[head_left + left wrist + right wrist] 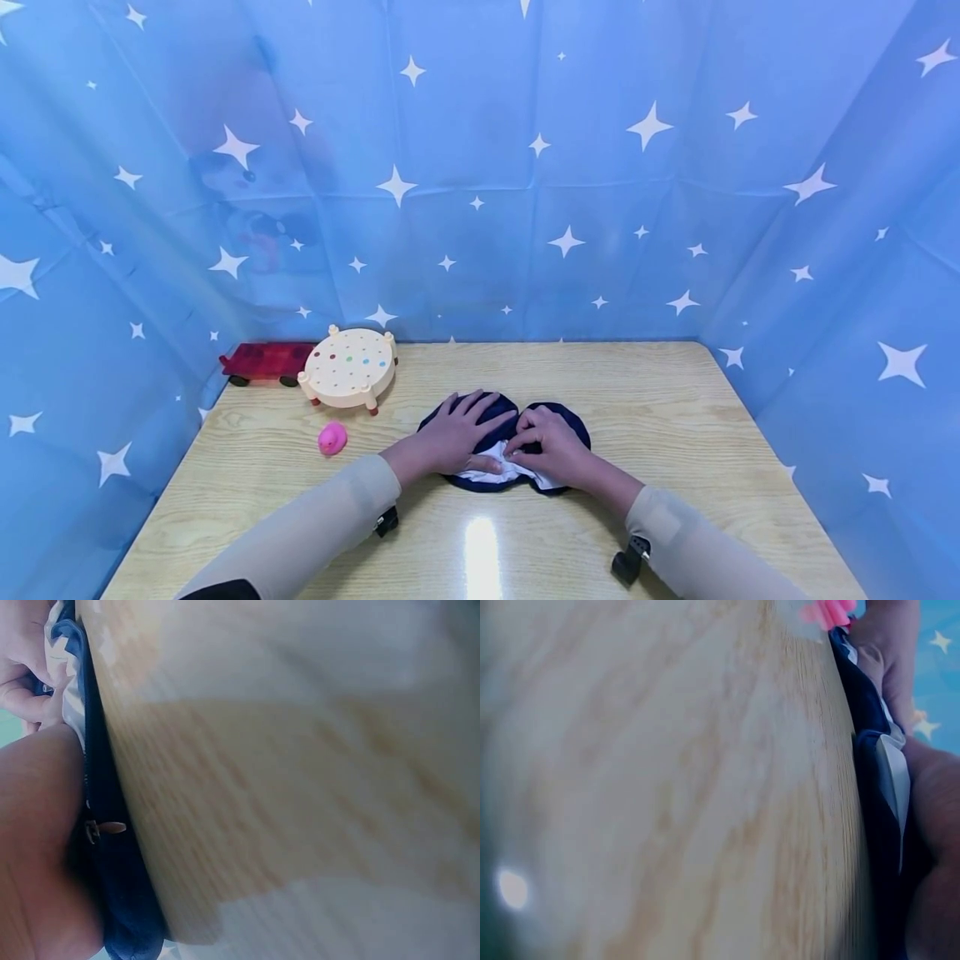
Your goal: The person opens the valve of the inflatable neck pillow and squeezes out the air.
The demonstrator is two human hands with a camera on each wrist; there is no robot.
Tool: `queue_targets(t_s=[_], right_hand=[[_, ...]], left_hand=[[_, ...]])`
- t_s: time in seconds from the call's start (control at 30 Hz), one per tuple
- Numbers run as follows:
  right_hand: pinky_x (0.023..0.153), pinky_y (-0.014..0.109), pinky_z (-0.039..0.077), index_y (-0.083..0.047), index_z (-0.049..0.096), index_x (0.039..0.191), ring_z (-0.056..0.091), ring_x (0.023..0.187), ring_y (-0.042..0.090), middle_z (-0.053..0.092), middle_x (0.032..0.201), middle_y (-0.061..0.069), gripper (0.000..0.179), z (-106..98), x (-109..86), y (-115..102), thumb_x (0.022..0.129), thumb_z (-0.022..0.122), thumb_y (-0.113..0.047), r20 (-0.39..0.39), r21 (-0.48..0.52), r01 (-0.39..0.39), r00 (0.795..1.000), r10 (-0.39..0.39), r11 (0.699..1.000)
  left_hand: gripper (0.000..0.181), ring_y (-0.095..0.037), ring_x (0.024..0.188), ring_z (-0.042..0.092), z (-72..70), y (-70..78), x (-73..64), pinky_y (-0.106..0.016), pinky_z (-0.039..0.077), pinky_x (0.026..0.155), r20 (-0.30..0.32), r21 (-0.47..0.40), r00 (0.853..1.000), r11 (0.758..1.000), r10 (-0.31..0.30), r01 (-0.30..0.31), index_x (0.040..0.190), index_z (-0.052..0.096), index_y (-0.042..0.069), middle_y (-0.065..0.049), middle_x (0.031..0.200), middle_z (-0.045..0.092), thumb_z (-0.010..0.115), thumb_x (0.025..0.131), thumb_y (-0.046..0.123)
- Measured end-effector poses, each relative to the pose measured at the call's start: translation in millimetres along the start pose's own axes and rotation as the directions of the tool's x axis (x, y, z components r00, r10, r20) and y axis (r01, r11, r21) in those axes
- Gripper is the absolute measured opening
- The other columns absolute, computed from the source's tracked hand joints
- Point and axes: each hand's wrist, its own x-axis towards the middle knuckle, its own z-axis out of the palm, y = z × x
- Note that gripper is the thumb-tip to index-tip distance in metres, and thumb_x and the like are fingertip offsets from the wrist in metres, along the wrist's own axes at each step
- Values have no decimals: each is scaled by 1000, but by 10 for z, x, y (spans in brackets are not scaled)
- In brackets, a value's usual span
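Note:
A dark blue two-lobed cloth case (573, 423) lies on the table, with white lining (491, 477) showing along its near side. My left hand (456, 437) rests on its left lobe with fingers spread, the thumb reaching over the lining. With curled fingers, my right hand (553, 447) pinches the white cloth near the middle of the case; the exact spot is partly hidden by the fingers. In the left wrist view a small zipper pull (112, 827) hangs from the dark blue edge, just beside the left hand.
Left of the case sits a pink toy duck (332, 437) on the wooden table (660, 383). Behind it a round cream pegboard-like stand (350, 367) on short legs leans near a red toy wagon (268, 362). A blue curtain (480, 250) with white stars hangs around the table.

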Motion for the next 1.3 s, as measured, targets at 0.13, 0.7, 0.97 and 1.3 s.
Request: queue_targets(t_s=[0.13,0.7,0.97,1.3], right_hand=[[80,33,41,-25,89,102,46,93,8,60,101,-6,16,0,0,-10,92,89,-13,3,-12,-13,1000,13,1000],[84,35,41,-28,89,102,48,96,11,60,100,-5,17,-4,8,-42,92,89,-14,26,-23,-65,998,66,998],[83,35,41,-28,89,102,47,96,10,59,101,-6,16,35,-10,-7,92,90,-15,18,-24,-62,998,62,998],[88,41,42,-30,86,101,49,98,10,60,101,-10,17,54,-31,-14,91,90,-17,5,-72,-60,998,61,996]], left_hand=[[96,-37,169,15,2,-1,4,-67,25,129,-3,9,1000,1000,0,0,179,15,36,-7,185,12,39,101,87],[84,-41,168,16,37,-97,17,-73,20,128,-47,-137,998,989,53,-59,179,22,33,-9,185,15,44,109,74],[85,-36,170,11,76,-73,28,-70,18,130,0,-86,1000,996,20,-20,179,12,38,-5,186,9,36,108,79],[87,-36,169,14,60,-32,23,-70,21,129,-12,-55,1000,998,9,-10,179,16,35,-7,185,13,41,107,78]])
